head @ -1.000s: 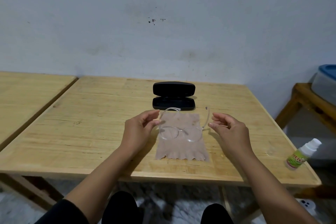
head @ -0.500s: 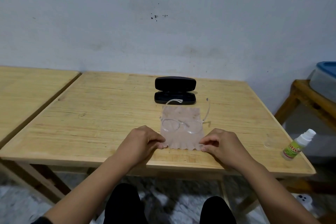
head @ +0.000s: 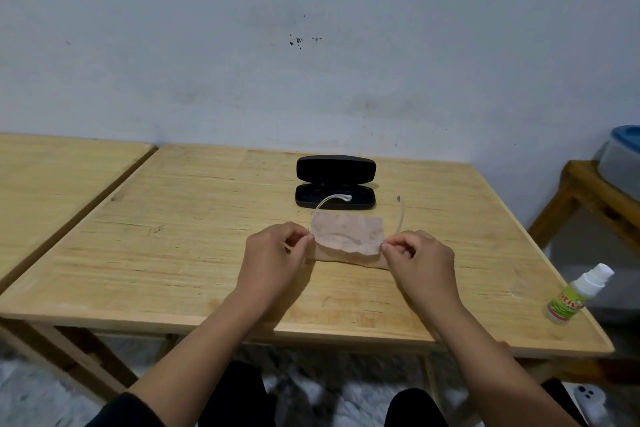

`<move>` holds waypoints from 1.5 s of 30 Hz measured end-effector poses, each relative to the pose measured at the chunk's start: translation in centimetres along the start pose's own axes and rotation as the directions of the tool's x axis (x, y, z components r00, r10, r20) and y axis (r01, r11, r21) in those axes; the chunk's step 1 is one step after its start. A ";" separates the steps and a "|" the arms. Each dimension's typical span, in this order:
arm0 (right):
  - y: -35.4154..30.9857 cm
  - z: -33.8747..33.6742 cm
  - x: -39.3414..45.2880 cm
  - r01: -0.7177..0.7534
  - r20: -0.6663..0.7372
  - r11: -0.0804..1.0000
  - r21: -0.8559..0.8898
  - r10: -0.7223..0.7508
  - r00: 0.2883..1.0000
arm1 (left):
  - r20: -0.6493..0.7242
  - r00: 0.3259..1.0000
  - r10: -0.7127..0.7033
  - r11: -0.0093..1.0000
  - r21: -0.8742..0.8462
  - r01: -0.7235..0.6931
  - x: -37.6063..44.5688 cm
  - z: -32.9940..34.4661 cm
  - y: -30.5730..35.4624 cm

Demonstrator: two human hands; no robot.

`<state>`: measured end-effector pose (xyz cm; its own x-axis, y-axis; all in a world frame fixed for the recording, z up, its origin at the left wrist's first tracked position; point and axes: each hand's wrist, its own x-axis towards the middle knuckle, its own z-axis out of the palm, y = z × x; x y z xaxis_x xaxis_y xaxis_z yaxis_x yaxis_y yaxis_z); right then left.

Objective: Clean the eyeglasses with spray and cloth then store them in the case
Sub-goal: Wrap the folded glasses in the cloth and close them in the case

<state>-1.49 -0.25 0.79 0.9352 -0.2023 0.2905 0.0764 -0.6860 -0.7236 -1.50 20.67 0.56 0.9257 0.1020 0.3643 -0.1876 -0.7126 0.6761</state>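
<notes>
— Two hands, one cloth. Our left hand [head: 273, 255] and right hand [head: 420, 262] each have their grip pinched shut on a near corner of the beige cleaning cloth [head: 348, 234], folding it up over the lenses.

— Where are the eyeglasses?

— Clear-framed eyeglasses [head: 400, 215] lie just on the near side of the open black case [head: 335, 184], lenses under the lifted cloth, temple arms pointing back toward the case; one tip overlaps the case's lower shell in our view.

— How will they handle?

— We judge the frame light, thin and springy, easily twisted, and the lenses prone to smears. Better to hold it at the bridge or hinge ends through the cloth, not by a temple tip. The cloth is limp and wrinkled, so it drapes and may slip off the smooth plastic.

— And the spray?

— White-capped spray bottle [head: 575, 295] stands well to the right of the case, at the near right corner of the table [head: 173, 253], close to the edge.

— Surface and room?

— Pale wooden planks, bare plastered wall behind the case, a second wooden table left of it, a lidded plastic tub [head: 621, 158] on a stool far right.
</notes>
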 end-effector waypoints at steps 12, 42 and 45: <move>1.8 2.0 0.7 0.132 -0.124 0.966 -0.221 -0.162 0.979 | -0.103 0.990 -0.100 0.995 0.012 0.101 1.4 2.3 -0.8; 2.9 0.5 8.9 -0.142 0.270 0.989 0.052 0.123 0.955 | 0.237 0.971 -0.036 0.995 0.097 0.013 9.0 2.6 -3.1; 2.9 1.4 9.8 -0.080 0.326 0.996 -0.026 0.084 0.942 | 0.300 0.953 -0.034 0.997 0.073 0.012 9.4 3.6 -3.1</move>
<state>8.33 -3.29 0.66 0.9998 -0.0198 0.0086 -0.0073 -0.6853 -0.7282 8.96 21.33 -0.39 0.9874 -0.0866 0.1325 -0.1514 -0.7602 0.6318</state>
